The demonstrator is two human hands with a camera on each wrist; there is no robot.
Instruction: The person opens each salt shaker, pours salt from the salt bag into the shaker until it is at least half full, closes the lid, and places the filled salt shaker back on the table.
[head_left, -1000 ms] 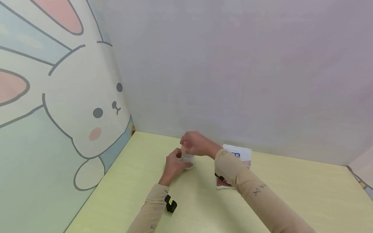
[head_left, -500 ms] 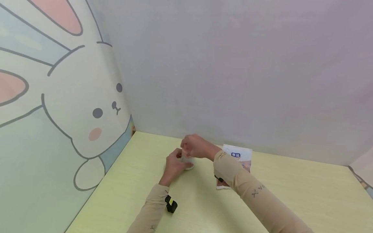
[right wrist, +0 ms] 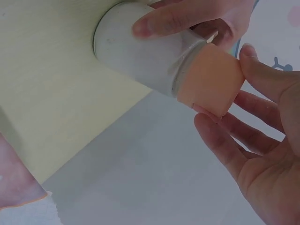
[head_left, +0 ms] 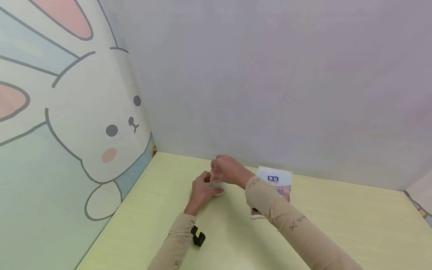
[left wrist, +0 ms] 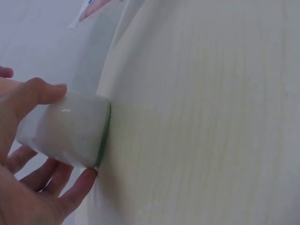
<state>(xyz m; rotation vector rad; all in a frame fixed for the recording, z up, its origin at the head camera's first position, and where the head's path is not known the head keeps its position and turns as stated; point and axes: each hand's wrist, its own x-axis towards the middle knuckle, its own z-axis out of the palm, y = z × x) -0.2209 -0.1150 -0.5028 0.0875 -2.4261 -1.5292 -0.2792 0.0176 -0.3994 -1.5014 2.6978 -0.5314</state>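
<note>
A small whitish, see-through jar point(left wrist: 70, 136) with a peach-orange cap point(right wrist: 213, 79) stands upright on the pale yellow table. My left hand point(head_left: 201, 192) grips its body low down, the thumb on one side and the fingers around the other. Above it, my right hand point(head_left: 231, 170) pinches the cap between thumb and fingertips, as the right wrist view shows. The cap sits over the jar's mouth, with a small tab at its edge. In the head view my two hands cover most of the jar.
A white and reddish-brown packet point(head_left: 282, 182) with a blue logo lies right of the jar, partly behind my right sleeve. The back wall point(head_left: 270, 93) rises close behind the jar. A wall with a rabbit picture point(head_left: 91, 112) borders the table point(head_left: 337, 225) on the left.
My right hand has shifted slightly right and turned a little at the cap. The left hand and the jar have stayed in place.
</note>
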